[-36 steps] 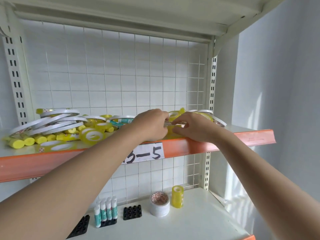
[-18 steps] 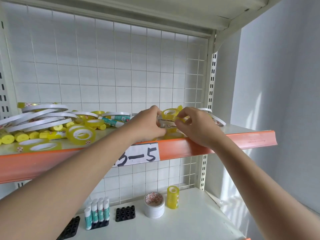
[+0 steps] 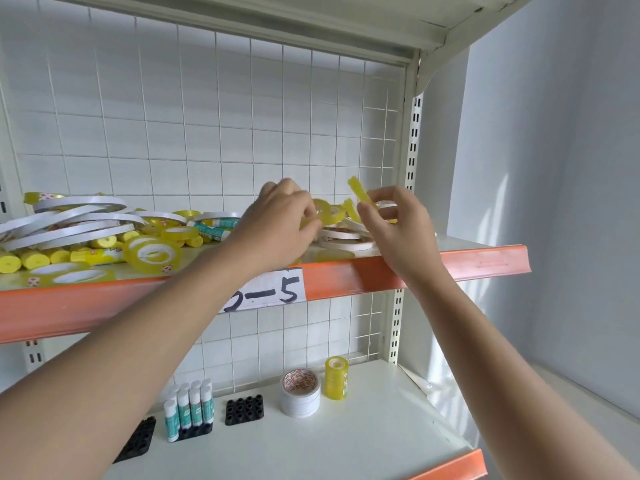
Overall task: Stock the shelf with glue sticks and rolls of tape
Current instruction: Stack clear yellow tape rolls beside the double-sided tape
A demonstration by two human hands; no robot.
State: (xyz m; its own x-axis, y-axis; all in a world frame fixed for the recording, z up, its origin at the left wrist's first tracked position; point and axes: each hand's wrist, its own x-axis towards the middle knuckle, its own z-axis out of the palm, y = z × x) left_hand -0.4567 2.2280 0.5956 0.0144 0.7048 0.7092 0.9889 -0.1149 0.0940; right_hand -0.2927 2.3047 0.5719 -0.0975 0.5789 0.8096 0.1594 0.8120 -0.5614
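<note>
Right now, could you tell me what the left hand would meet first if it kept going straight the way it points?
Probably the yellow tape roll at the left hand's fingertips, then the flat white rolls behind it; depth is unclear.

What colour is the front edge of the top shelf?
Orange: the shelf edge shows best in the head view, with a white handwritten label.

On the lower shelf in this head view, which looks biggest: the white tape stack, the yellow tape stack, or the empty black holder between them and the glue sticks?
1. White tape stack
2. Yellow tape stack and empty black holder: too alike to rank.
</note>
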